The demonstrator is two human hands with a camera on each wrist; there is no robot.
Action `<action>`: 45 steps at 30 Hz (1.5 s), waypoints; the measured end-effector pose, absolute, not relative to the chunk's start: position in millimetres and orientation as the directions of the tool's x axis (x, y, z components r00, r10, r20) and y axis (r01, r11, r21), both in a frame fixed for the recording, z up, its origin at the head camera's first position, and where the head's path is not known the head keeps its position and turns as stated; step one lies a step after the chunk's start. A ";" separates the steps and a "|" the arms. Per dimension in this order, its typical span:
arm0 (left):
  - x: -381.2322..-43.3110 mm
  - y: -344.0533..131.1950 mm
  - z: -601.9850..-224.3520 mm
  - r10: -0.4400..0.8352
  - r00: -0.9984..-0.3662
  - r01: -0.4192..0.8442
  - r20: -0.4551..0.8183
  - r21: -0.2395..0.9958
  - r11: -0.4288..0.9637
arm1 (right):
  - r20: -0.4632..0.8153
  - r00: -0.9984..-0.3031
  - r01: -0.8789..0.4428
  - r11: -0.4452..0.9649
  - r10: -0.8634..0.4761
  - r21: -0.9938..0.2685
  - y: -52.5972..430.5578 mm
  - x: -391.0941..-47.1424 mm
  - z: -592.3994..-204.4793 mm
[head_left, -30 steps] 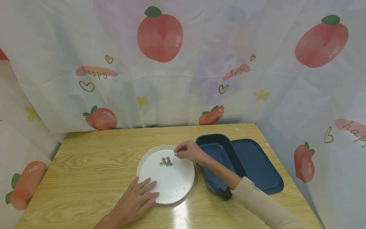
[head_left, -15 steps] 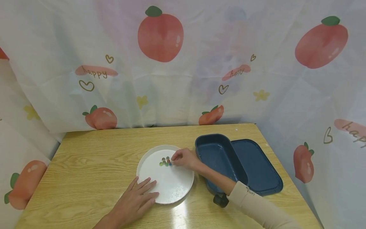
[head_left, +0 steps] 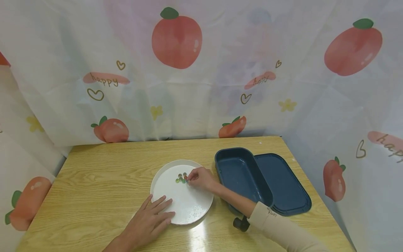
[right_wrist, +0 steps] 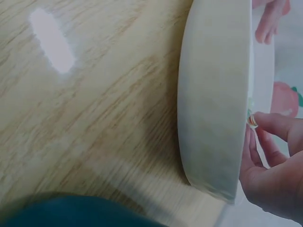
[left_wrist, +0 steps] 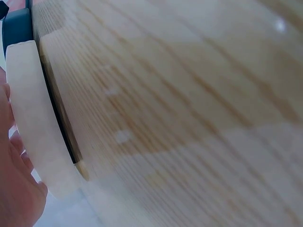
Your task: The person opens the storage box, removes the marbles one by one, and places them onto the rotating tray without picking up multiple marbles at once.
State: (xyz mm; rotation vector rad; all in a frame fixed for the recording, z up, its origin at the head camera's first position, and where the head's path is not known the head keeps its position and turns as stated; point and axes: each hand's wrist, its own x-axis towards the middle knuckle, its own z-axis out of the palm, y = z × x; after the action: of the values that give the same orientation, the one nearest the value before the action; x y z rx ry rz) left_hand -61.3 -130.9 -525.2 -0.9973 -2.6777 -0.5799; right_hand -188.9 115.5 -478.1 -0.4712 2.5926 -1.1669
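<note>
A round white plate with a raised rim lies on the wooden table, with several small glass marbles grouped near its upper middle. With fingers spread, my left hand rests on the plate's lower-left edge. My right hand reaches over the plate from the right, its thumb and fingertips pinching at the right side of the group. In the right wrist view a clear marble with an orange tint shows at the thumb tip, partly hidden by the rim. The fingers cover the right end of the group in the head view.
Right of the plate stands a deep dark-blue rectangular container. A flat dark-blue lid lies beside it, partly under its edge. A small black device hangs at the right wrist. Behind the table hangs a peach-print cloth.
My right hand has moved from the plate's upper-right rim down and left to the marbles, now covering the blue one. My left hand stays put.
</note>
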 end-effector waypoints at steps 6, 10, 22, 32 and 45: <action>-61.3 -130.8 -526.0 0.576 -0.738 0.671 0.351 0.289 0.683 | -0.094 -0.917 -0.187 0.625 -0.388 -0.758 116.0 -186.4 -480.1; -61.1 -130.8 -525.7 0.575 -0.738 0.671 0.353 0.292 0.681 | -0.112 -0.915 -0.171 0.626 -0.387 -0.761 116.1 -186.1 -482.1; -60.6 -130.9 -527.2 0.574 -0.733 0.675 0.364 0.289 0.679 | -0.096 -0.908 -0.193 0.611 -0.407 -0.768 116.3 -185.1 -485.7; -60.9 -131.3 -526.2 0.578 -0.741 0.669 0.342 0.293 0.684 | -0.090 -0.909 -0.198 0.610 -0.408 -0.767 115.3 -185.7 -488.4; -60.5 -131.4 -525.7 0.575 -0.742 0.667 0.344 0.297 0.683 | -0.079 -0.908 -0.203 0.599 -0.410 -0.775 115.9 -187.5 -489.1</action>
State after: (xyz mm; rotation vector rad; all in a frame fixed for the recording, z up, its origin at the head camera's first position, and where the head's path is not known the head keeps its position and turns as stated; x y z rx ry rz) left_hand -60.5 -131.4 -525.7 -1.0007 -2.6724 -0.6015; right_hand -187.5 115.9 -489.1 -0.5047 2.5784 -1.2034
